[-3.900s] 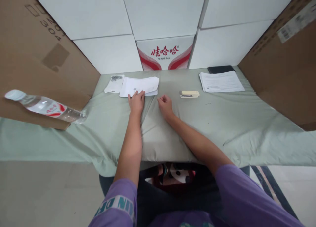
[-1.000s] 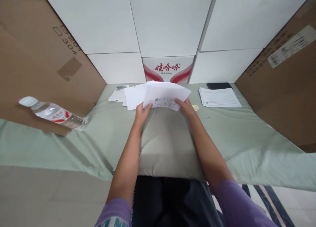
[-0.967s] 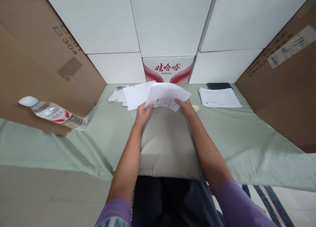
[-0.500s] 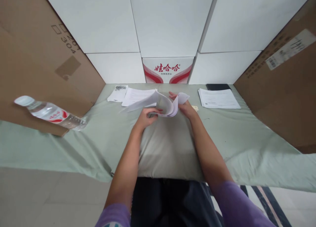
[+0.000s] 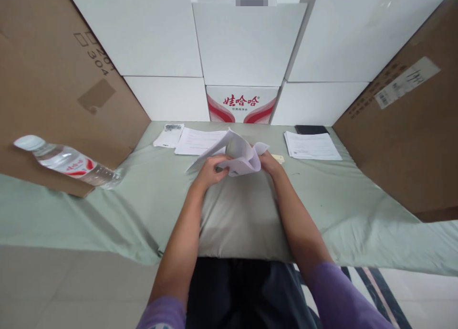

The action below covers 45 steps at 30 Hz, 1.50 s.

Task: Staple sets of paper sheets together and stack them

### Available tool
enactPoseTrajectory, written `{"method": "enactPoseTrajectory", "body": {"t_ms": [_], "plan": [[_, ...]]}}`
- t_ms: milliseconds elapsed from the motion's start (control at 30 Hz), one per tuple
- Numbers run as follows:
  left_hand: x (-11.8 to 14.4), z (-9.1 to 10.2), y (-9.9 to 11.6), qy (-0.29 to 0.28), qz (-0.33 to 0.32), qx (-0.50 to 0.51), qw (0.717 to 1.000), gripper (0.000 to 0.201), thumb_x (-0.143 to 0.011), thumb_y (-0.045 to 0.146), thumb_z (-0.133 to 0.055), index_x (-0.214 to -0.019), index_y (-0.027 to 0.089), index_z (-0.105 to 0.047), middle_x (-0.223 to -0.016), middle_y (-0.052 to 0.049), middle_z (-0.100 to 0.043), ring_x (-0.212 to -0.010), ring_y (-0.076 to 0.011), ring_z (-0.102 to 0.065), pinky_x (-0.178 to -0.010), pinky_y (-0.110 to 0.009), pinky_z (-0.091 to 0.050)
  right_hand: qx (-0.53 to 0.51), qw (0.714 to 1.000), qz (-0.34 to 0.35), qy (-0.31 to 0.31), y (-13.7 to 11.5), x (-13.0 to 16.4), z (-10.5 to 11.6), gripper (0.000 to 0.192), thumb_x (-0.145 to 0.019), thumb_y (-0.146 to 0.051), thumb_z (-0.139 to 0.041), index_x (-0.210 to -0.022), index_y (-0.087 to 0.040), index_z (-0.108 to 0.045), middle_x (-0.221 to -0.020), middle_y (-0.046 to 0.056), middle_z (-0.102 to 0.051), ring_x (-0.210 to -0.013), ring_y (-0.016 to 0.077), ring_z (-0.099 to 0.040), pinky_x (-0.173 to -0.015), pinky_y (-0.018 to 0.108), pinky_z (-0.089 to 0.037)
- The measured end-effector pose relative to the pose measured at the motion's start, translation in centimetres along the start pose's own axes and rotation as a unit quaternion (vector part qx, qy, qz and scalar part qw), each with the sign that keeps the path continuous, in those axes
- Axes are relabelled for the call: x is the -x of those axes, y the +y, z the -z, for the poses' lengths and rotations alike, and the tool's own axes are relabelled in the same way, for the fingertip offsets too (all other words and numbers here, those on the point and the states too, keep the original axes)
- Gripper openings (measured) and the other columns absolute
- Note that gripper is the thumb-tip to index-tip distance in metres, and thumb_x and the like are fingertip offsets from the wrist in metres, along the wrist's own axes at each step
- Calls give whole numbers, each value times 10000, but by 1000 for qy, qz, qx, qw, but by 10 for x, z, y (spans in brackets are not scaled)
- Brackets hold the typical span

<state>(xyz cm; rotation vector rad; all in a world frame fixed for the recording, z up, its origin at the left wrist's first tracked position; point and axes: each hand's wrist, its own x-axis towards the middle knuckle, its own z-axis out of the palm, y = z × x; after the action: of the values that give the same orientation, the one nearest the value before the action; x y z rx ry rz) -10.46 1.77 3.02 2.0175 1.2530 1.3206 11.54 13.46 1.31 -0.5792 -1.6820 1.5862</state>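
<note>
Several white paper sheets point(image 5: 238, 165), curled and bent, are held up over the cloth-covered table. My left hand point(image 5: 213, 171) pinches their near left edge between thumb and fingers. At the right end, my right hand point(image 5: 267, 162) grips the folded-over part, its fingertips mostly hidden behind the paper. Just past my left hand lies a flat stack of printed sheets point(image 5: 198, 140), with a small white packet point(image 5: 169, 135) beside it. A pale yellow slip point(image 5: 278, 158) lies partly behind my right hand.
Another stack of printed sheets point(image 5: 313, 145) lies to the right, in front of a dark flat object point(image 5: 311, 129). White boxes point(image 5: 164, 97) form a wall behind. Cardboard boxes point(image 5: 404, 143) flank both sides; a water bottle point(image 5: 67, 162) leans at the left. Green cloth point(image 5: 358, 224) covers the table.
The held sheets have shifted: their near edge now hangs lower and the curl is folded tighter. My right hand's fingers have gone behind the paper. The view has moved slightly.
</note>
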Motion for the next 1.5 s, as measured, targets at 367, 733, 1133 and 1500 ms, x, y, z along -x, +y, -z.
{"method": "enactPoseTrajectory", "body": {"t_ms": [367,733,1133,1500], "plan": [[1,7,22,59,-47,116,990,584,-792,770,-577,-538,244,-586,-840,-115,-774,-1056,-334,-711,-1104,-525,-422,-74,990,-24,-119,-12,1,1,367,-627,-477,-866,-872,-218,-778,-1452,99,-576,-1329,312,-533,-1090,441,-432],[2,4,0,195,53,196,960,416,-746,616,-694,-641,216,-648,-831,-74,-765,-852,-254,-720,-840,-389,-552,-64,997,-45,-2,-15,1,-12,433,-607,-545,-876,-802,-179,-753,-799,68,-737,-818,254,-704,-811,402,-558],[0,2,-25,165,80,155,971,437,-732,452,-801,-1081,202,-719,-1158,-123,-710,-1170,-283,-647,-1051,-437,-494,174,954,126,210,-56,66,2,316,-784,-566,-746,-734,-254,-767,-879,25,-740,-841,234,-674,-776,366,-541],[-4,-7,-25,178,39,178,967,892,-629,709,-798,-1392,331,-532,-1611,-142,-370,-1417,-316,-472,-1104,-399,-451,152,959,138,197,-48,89,-2,266,-781,-529,-758,-719,-272,-727,-814,36,-715,-910,272,-684,-908,442,-533]]}}
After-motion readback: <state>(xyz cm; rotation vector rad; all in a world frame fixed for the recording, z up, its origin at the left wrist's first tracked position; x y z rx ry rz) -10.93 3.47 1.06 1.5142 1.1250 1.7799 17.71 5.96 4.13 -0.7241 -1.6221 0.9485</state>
